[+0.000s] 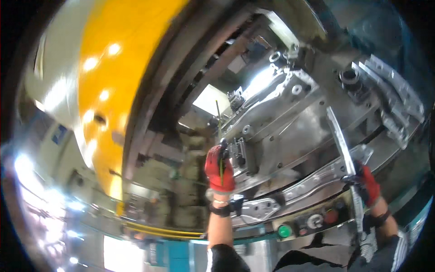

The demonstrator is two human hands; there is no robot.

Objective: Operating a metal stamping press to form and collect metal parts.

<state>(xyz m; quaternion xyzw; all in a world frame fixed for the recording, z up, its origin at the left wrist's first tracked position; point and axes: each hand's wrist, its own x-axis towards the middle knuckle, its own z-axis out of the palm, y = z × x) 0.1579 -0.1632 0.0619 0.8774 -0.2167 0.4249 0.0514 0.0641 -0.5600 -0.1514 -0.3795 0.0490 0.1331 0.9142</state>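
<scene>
My left hand (219,168), in a red and black glove, is closed around a thin yellow-green stick (218,115) that points away from me over the machine bed. Its other end runs down across the glove. On the right, my right hand (369,186), gloved alike, grips a long narrow stamped metal strip (339,136) that stands up lengthwise, its lower end near my body. Between the hands, a long stamped metal part with holes (312,183) lies along the near edge of the steel die (303,124). A small clamp-like block (239,152) sits just right of my left hand.
A large yellow machine body (122,54) rises at left. More shaped metal parts (394,90) rest at far right beside a round post (350,78). A control box with a green button (284,231) and a red button (331,216) faces me. Yellow rails (163,232) run along the front left.
</scene>
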